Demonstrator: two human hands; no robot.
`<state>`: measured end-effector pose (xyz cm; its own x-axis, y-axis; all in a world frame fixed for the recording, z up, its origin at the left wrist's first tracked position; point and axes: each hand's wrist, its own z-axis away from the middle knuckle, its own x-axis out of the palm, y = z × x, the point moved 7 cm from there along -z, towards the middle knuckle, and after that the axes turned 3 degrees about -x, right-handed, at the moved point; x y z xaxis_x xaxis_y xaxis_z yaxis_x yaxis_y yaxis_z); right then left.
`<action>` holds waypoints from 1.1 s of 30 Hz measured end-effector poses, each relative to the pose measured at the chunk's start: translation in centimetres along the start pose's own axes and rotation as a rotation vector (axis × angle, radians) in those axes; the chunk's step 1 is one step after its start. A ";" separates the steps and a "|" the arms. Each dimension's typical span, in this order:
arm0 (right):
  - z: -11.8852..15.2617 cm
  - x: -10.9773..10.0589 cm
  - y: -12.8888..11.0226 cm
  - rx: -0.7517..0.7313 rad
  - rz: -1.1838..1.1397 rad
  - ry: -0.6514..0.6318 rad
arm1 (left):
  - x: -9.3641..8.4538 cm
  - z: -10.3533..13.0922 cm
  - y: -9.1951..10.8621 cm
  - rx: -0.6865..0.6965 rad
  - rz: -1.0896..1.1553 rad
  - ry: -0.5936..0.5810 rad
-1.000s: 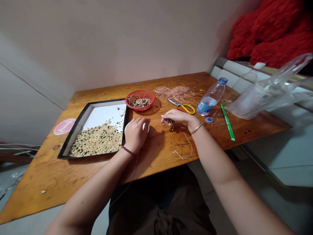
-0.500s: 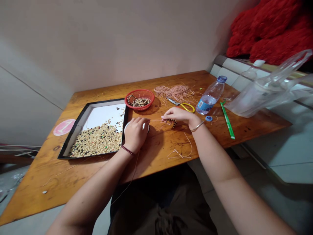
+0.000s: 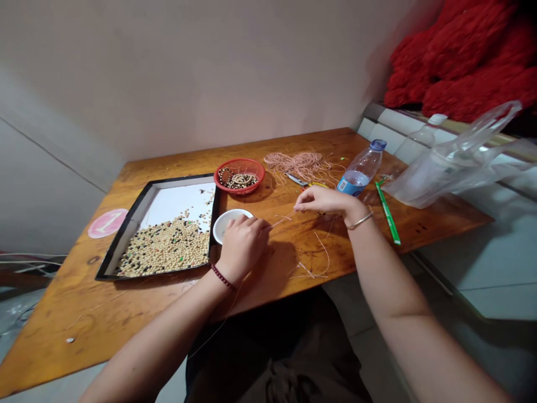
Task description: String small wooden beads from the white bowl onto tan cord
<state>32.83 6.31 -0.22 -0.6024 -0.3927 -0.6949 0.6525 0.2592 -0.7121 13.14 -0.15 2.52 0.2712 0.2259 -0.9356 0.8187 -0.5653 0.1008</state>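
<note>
Thin pink thread [image 3: 282, 220] spans the gap between the two hands, over the desk [image 3: 138, 319] about midway between its front and back edges. Right hand [image 3: 322, 200] pinches it at the fingertips; left hand [image 3: 245, 245], curled, grips the other end. White bowl [image 3: 219, 231] sits just beyond the left hand, beside the tray's [image 3: 176, 198] right edge.

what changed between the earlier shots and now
The right hand moved right; the left hand shifted right and toward the person, uncovering more of the white bowl. Thread spans between them; no clear release shows. The tray, red basket and bottle stayed put.
</note>
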 end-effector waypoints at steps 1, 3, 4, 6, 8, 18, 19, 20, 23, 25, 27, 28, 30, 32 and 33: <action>-0.1 0.2 0.1 -0.007 0.017 -0.021 | 0.2 0.2 0.4 0.021 -0.004 -0.021; -0.5 1.1 0.5 -0.002 0.031 -0.071 | 0.9 0.6 1.2 0.086 -0.033 -0.080; -0.7 1.7 0.7 0.008 0.028 -0.097 | 1.4 0.9 1.5 0.124 -0.054 -0.110; -1.0 3.1 0.9 0.013 0.015 -0.135 | 2.3 1.6 1.9 0.189 -0.095 -0.158; -1.2 4.2 0.6 -0.028 -0.002 -0.146 | 2.9 2.3 2.0 0.220 -0.125 -0.178; 2.5 -3.1 2.8 0.147 0.387 0.568 | 2.9 3.5 2.1 0.277 -0.155 -0.067; 2.9 -3.9 3.4 0.245 0.527 0.600 | 3.1 3.5 2.0 0.280 -0.150 -0.067; 2.9 -4.4 4.0 0.342 0.646 0.581 | 3.2 3.4 2.0 0.283 -0.146 -0.072; 2.0 -3.8 5.9 0.564 0.804 0.332 | 3.5 3.5 2.0 0.291 -0.140 -0.094; 1.1 -3.2 6.5 0.640 0.819 0.210 | 3.5 3.6 2.1 0.293 -0.141 -0.102; 0.2 -3.1 6.6 0.661 0.829 0.167 | 3.5 3.7 2.1 0.295 -0.139 -0.110; -0.3 -3.2 6.5 0.658 0.832 0.157 | 3.5 3.7 2.1 0.296 -0.136 -0.116; -1.1 -3.3 6.5 0.643 0.827 0.137 | 3.6 3.8 2.2 0.299 -0.133 -0.129; -1.8 -3.5 6.6 0.624 0.820 0.114 | 3.7 3.8 2.1 0.297 -0.129 -0.134; -2.1 -3.5 6.7 0.614 0.813 0.104 | 3.7 3.8 2.2 0.296 -0.126 -0.135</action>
<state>38.31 11.23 -2.76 0.1100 -0.2136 -0.9707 0.9865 -0.0956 0.1328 13.98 -3.55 -2.00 0.0914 0.2128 -0.9728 0.6541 -0.7495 -0.1024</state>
